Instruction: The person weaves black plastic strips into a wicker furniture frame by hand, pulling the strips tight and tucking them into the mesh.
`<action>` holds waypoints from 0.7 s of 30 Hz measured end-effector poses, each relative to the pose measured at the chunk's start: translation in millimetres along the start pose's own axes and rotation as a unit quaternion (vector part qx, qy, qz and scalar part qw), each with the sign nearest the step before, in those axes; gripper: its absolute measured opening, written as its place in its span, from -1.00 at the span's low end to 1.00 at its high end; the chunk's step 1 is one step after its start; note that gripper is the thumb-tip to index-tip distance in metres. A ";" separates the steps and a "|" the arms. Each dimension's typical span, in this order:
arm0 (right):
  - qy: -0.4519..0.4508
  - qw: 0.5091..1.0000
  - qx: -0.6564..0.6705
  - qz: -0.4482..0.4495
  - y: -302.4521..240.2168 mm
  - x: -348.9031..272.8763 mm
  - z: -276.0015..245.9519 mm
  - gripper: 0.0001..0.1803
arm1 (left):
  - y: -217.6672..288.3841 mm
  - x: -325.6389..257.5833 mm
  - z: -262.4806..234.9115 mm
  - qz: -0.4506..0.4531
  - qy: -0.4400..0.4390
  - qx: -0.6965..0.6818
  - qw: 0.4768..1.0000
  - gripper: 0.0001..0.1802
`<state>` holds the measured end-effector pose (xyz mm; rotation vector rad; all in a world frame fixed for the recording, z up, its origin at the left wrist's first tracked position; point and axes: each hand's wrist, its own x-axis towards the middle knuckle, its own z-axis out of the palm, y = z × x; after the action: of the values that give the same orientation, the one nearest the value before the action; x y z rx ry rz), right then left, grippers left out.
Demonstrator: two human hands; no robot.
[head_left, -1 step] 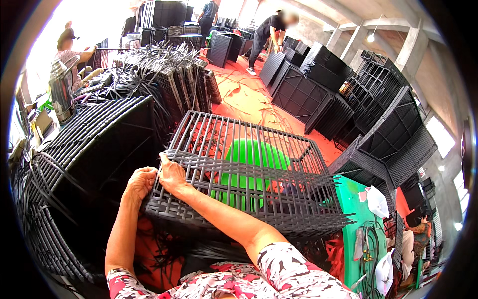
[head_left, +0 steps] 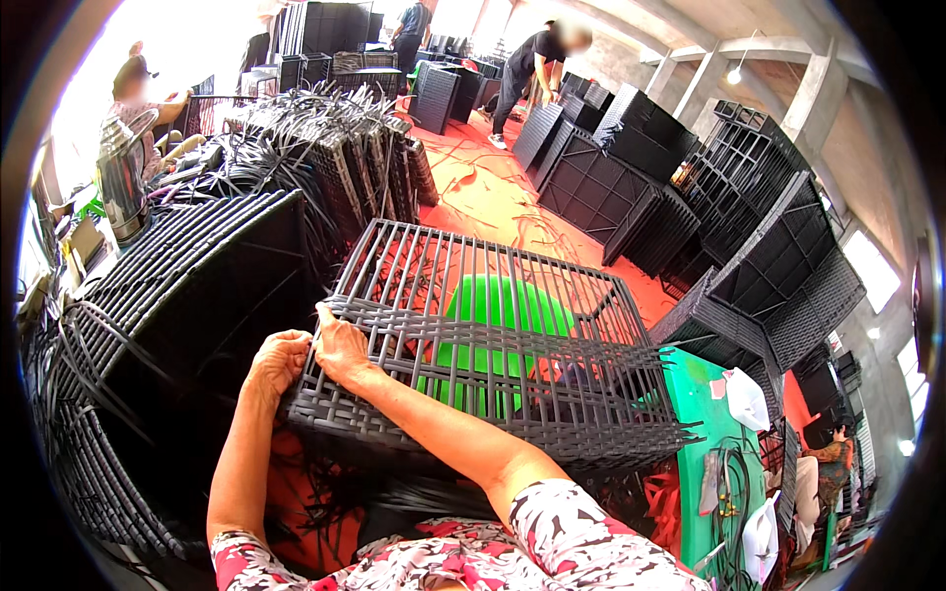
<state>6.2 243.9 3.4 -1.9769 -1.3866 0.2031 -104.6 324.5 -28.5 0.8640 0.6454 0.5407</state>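
A black wicker furniture panel (head_left: pixel 394 320) lies tilted in front of me, with bare parallel rods at its far part and rows of flat strips woven through the near part. My right hand (head_left: pixel 342 347) is closed over a woven band of black wicker strips (head_left: pixel 419 323) at the panel's left edge. Just left of it, outside that edge, my left hand (head_left: pixel 280 361) is pinched shut. What its fingers hold is too small to make out. Cut strip ends (head_left: pixel 680 433) stick out along the panel's right side. Beneath the rods shows a bright green chair (head_left: pixel 507 305).
Woven black furniture (head_left: pixel 187 266) stands close on my left, backed by a heap of loose strips (head_left: pixel 296 128). A metal kettle (head_left: pixel 122 187) sits there too. Stacked black pieces (head_left: pixel 611 187) line the right. People work farther off on the red floor (head_left: pixel 483 197).
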 end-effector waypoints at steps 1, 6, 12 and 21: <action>0.002 1.000 -0.001 -0.001 0.1 -0.7 0.2 -0.49 | 0.1 -0.7 -0.7 0.005 0.005 0.015 1.000 -0.88; -0.026 1.000 0.003 -0.002 3.3 -3.9 -2.5 -0.47 | 9.6 -4.3 -0.4 0.008 0.001 0.110 0.994 -0.87; -0.084 0.986 -0.053 -0.134 -17.8 -40.9 -30.0 -0.22 | 17.3 -9.0 -0.4 0.091 0.090 0.166 0.978 -0.87; -0.150 0.929 -0.266 -0.207 25.9 -131.3 -101.1 -0.02 | 52.7 2.9 -102.6 0.389 0.170 0.159 0.891 -0.65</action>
<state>21.8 78.8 28.6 -2.0603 -2.2093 -0.0853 -184.1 407.7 -35.8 1.3609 0.7029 1.3623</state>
